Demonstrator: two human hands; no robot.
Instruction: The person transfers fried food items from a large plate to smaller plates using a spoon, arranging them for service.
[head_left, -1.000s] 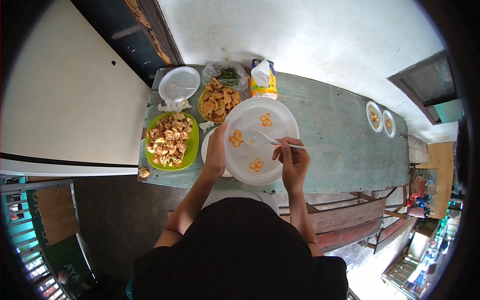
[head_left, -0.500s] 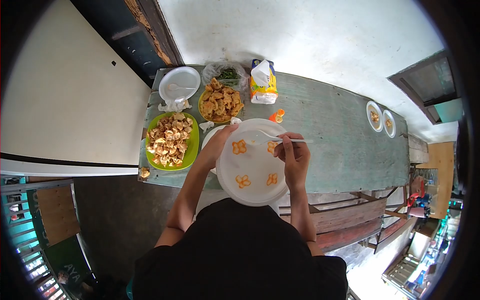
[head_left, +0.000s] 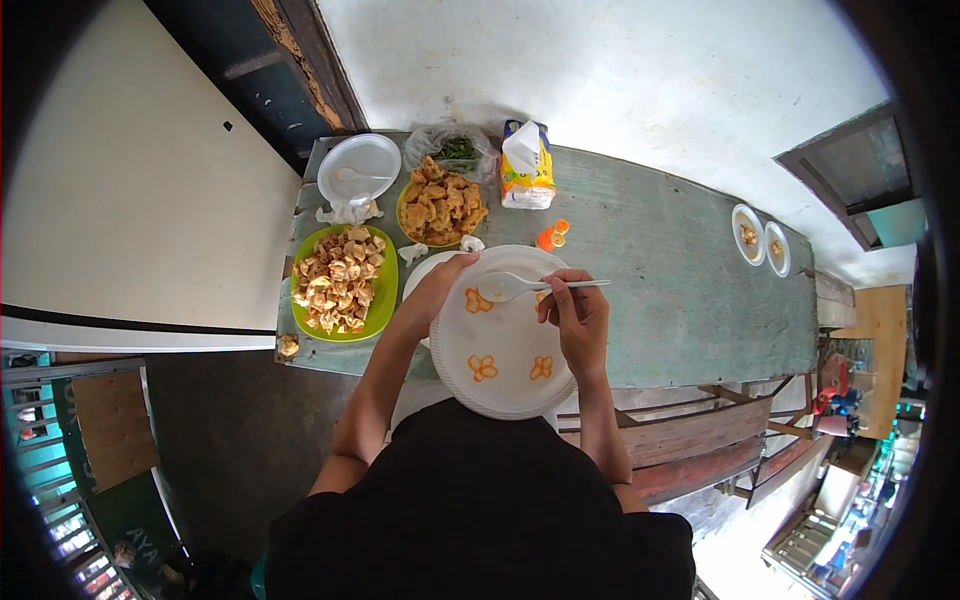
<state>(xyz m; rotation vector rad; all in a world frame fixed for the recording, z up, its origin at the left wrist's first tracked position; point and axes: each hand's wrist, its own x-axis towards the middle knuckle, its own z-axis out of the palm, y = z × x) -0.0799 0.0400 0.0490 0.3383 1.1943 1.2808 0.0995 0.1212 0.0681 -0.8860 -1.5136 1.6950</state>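
Over the table's (head_left: 680, 310) near edge, the left hand (head_left: 439, 287) grips the plate (head_left: 511, 335) while the right hand (head_left: 580, 325) pinches a spoon (head_left: 518, 288), whose low bowl, if dragged, could smear the sauce (head_left: 483, 369).

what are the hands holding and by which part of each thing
The left hand holds the white plate by its rim; the right hand holds the white spoon by its handle.

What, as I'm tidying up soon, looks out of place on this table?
A small brown lump, perhaps food, sits alone at the near left corner of the table, off the green plate. Crumpled white scraps, perhaps tissue, lie loose near the left hand. Both look stray.
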